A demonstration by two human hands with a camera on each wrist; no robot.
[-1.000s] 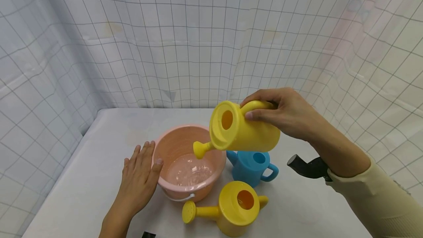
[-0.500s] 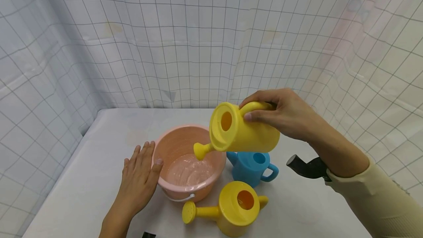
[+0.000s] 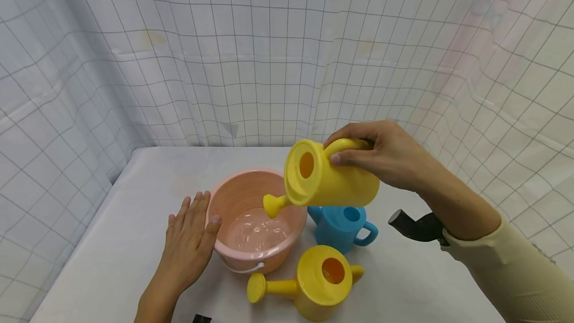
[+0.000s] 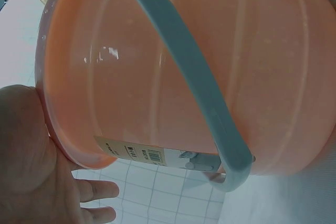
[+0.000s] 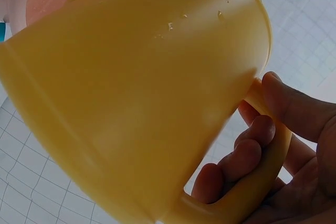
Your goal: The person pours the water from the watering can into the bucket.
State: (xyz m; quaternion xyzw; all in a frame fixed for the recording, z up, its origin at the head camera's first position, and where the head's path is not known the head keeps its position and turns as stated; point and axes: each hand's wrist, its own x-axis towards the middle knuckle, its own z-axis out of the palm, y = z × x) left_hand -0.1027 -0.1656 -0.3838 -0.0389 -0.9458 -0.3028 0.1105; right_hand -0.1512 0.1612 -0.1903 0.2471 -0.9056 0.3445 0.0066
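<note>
My right hand (image 3: 385, 156) grips the handle of a yellow watering can (image 3: 347, 186), tipped with its spout down over a pink bucket (image 3: 233, 198). In the right wrist view, fingers and thumb curl round the can's handle (image 5: 275, 163), and drops cling to its wall. Shallow water glints on the bucket's floor; I cannot make out a stream from the spout. Straight-fingered, my left hand (image 3: 186, 245) rests against the bucket's left rim. The left wrist view has the bucket's outer wall (image 4: 131, 87), its pale bail handle (image 4: 194, 77) and a label (image 4: 152, 153).
A blue watering can (image 3: 334, 236) stands right of the bucket, beneath the held can. Nearer me is a second yellow watering can (image 3: 314, 305), its spout pointing left in front of the bucket. Gridded white curtain (image 3: 269, 64) surrounds the white table (image 3: 112, 243).
The held watering can has dipped very slightly. Ripples on the bucket's water have shifted. My left hand, the bucket and the other cans have stayed in place.
</note>
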